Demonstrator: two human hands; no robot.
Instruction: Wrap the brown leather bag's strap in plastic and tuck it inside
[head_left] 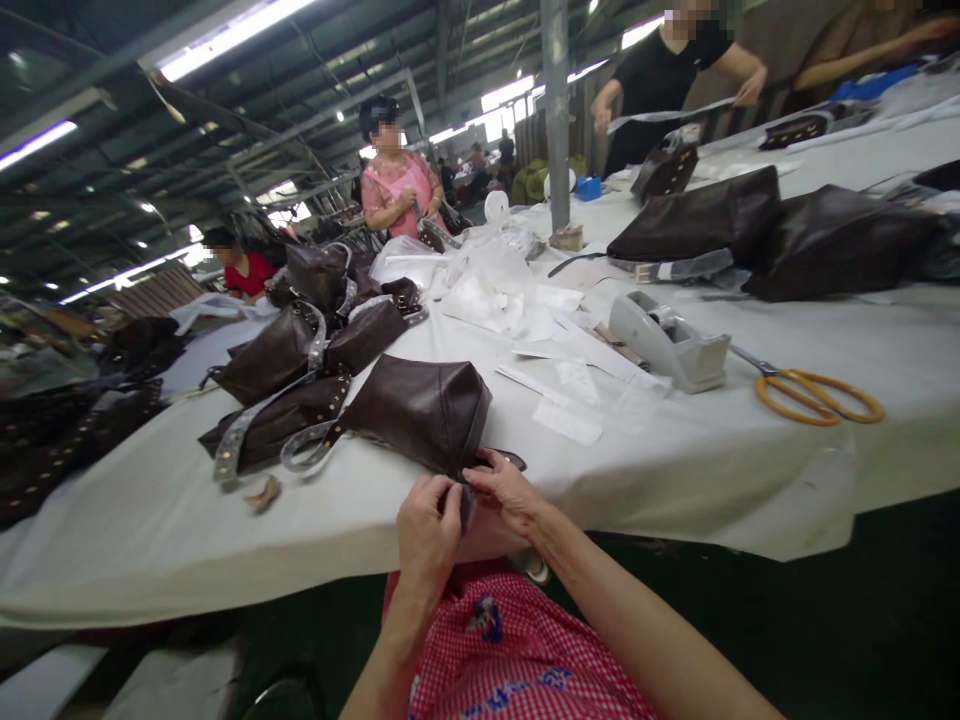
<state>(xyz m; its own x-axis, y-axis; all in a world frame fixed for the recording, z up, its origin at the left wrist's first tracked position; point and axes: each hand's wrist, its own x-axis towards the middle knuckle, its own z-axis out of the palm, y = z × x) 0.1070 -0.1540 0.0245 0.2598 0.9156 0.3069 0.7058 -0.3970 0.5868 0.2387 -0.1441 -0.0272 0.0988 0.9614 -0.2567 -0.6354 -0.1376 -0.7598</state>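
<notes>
A dark brown leather bag [416, 405] lies on its side at the table's front edge, its near end toward me. My left hand [429, 525] is closed, thumb against fingers, on a short dark strap end [467, 508] with a filmy sheen. My right hand [506, 490] pinches at the same spot, where the strap meets the bag's end. A dark flap [514, 460] shows just behind the right fingers. From the bag's left side curls a studded strap [304, 455] wrapped in clear plastic. The fingers partly hide the strap end.
More brown bags [270, 350] are heaped at left, others [697, 220] at right. White paper scraps [517, 300], a tape dispenser [667, 340] and orange-handled scissors [817, 395] lie on the white-covered table [675, 470]. A metal post [556, 120] rises behind; several co-workers stand around.
</notes>
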